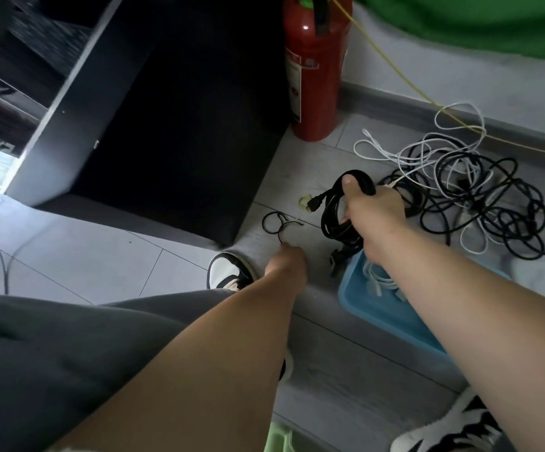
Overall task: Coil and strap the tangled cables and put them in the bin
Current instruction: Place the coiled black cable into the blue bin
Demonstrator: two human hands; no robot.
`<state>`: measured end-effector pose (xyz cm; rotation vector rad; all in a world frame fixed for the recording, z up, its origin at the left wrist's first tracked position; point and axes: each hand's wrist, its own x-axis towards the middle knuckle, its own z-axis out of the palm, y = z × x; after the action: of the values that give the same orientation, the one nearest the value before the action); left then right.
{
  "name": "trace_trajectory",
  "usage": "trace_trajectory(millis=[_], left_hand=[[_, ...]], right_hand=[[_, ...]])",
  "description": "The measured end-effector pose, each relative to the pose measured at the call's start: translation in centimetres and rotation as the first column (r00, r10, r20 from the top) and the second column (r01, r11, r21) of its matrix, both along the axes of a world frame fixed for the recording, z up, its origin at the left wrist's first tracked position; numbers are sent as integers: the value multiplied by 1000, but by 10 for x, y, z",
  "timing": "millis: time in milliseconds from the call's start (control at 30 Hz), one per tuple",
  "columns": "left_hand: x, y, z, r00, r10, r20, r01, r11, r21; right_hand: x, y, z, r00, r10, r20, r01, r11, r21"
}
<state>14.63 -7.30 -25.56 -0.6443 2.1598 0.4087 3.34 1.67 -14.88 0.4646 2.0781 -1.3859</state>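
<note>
One coiled black HDMI cable [329,220], clenched in the right hand [375,216] at the far edge of the blue bin [395,321], looks stiff and springy, so grip across all loops. The left hand [287,262] is at a thin, limp black tie [274,220] left of the coil; whether it pinches it is unclear.

Left grip [286,261] low, right grip [370,212] curled.

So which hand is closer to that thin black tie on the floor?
Left. The left hand is right at the near end of the tie; the right hand sits off to its right, holding the coil.
</note>
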Motion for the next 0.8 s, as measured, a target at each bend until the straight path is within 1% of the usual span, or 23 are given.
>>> trace_trajectory(millis=[67, 133, 233, 333, 367, 433, 467, 500, 567, 633, 800], left_hand=[[-3, 3, -1, 998, 37, -44, -38, 999, -17], [-6, 9, 4, 995, 89, -54, -89, 996, 8], [-10, 16, 14, 976, 202, -83, -191, 974, 121], [-16, 18, 24, 958, 265, -108, -239, 949, 208], [-16, 19, 27, 946, 301, -118, -265, 931, 251], [-12, 27, 32, 900, 426, -87, -364, 848, 385], [-10, 29, 32, 883, 466, -61, -401, 815, 417], [-10, 35, 33, 884, 463, -71, -392, 814, 428], [-8, 44, 32, 902, 417, -115, -349, 858, 377], [-4, 53, 35, 905, 409, -117, -353, 876, 328], [-5, 53, 52, 944, 311, -106, -284, 935, 212]], right_hand=[[-3, 2, -2, 1000, 28, -10, -28, 999, 23], [-6, 7, 0, 997, 70, -24, -70, 997, 30], [-5, 15, 8, 996, 76, -36, -75, 997, 31], [-3, 25, 18, 996, 83, -36, -81, 995, 50], [-1, 29, 21, 993, 111, -39, -109, 992, 64], [6, 39, 26, 987, 145, -70, -139, 986, 93], [8, 39, 26, 986, 147, -78, -139, 985, 99], [10, 42, 26, 988, 129, -88, -120, 987, 104], [14, 44, 26, 992, 82, -100, -71, 992, 103], [17, 47, 28, 992, 62, -112, -51, 994, 98], [12, 55, 41, 989, 81, -126, -66, 990, 122]])
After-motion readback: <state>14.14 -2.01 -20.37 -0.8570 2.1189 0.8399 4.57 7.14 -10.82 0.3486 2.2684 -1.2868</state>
